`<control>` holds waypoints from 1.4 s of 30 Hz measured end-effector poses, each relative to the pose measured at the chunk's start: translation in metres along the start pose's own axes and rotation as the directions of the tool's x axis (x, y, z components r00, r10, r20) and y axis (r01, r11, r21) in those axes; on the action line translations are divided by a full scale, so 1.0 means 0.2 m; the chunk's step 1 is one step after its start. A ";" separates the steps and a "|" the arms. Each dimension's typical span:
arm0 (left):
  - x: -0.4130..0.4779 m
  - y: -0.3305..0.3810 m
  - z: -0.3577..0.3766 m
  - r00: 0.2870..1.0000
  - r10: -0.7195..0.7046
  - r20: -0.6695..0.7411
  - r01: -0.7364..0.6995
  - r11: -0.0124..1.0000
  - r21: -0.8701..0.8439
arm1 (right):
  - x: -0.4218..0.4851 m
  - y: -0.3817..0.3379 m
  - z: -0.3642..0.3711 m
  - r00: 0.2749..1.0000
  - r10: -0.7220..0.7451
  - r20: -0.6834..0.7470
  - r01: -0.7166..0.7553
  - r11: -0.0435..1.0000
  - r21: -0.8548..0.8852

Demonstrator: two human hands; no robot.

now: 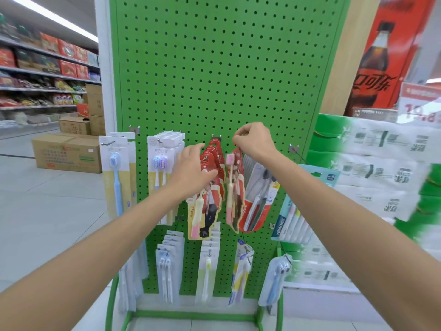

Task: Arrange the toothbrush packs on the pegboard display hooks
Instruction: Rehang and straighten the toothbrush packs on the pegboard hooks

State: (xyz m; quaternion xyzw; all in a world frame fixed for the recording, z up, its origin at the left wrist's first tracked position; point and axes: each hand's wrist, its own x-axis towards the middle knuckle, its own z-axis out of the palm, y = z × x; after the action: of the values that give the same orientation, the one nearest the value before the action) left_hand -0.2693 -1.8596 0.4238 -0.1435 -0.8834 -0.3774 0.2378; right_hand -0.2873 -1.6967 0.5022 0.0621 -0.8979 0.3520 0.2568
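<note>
Right hand (253, 142) pinching red pack (236, 194) top, open pegboard (214, 68) above

The pegboard (214, 68) is bright green, dotted all over with an even grid of small dark holes. At its middle, the bunched red packs (214, 151) carry a printed figure in dark clothes and a cream brush with a pink grip. The single red pack (235, 187) just right of them shows a pink-bristled cream brush. Behind it, a red-and-white pack (256, 206) holds what look like grey and dark green handles. Toward the left edge, the white and pale-yellow packs (118, 173) show a light blue brush. At the right edge, a teal pack (293, 211) holds pastel handles.
</note>
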 end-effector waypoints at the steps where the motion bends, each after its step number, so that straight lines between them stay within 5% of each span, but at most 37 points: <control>1: -0.02 0.01 0.00 0.998 0.043 -0.051 -0.041 0.998 0.039 | -0.04 0.00 0.00 1.000 -0.015 0.001 0.015 1.000 0.006; 7: -0.17 0.08 0.00 0.956 0.182 -0.228 -0.187 0.982 0.002 | -0.26 0.02 -0.05 0.995 -0.071 -0.075 0.074 0.996 0.040; 16: -0.39 -0.01 0.17 0.999 -0.017 0.028 0.023 0.966 -0.257 | -0.58 0.11 0.00 0.997 -0.030 -0.067 0.043 0.977 0.209; 21: -0.53 -0.14 0.28 0.969 -0.111 0.223 0.207 0.857 -0.472 | -0.69 0.23 0.19 1.000 0.001 -0.019 0.005 0.949 0.315; 27: -0.65 -0.36 0.40 0.951 -0.146 0.273 0.268 0.828 -0.492 | -0.81 0.44 0.43 0.998 0.014 -0.061 0.010 0.929 0.371; 35: -0.75 -0.44 0.43 0.916 -0.191 0.353 0.359 0.782 -0.510 | -0.91 0.56 0.52 0.989 0.134 0.056 -0.145 0.883 0.446; 42: -0.78 -0.45 0.39 0.917 -0.313 0.246 0.396 0.651 -0.648 | -1.04 0.66 0.63 0.842 0.219 0.494 -0.413 0.851 0.325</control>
State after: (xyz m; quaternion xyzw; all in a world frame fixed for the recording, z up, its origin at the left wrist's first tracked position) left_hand -0.2009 -1.8747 0.2415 -0.0664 -0.7030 -0.7070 0.0393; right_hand -0.1982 -1.6965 0.2404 0.0408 -0.8326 0.5513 -0.0348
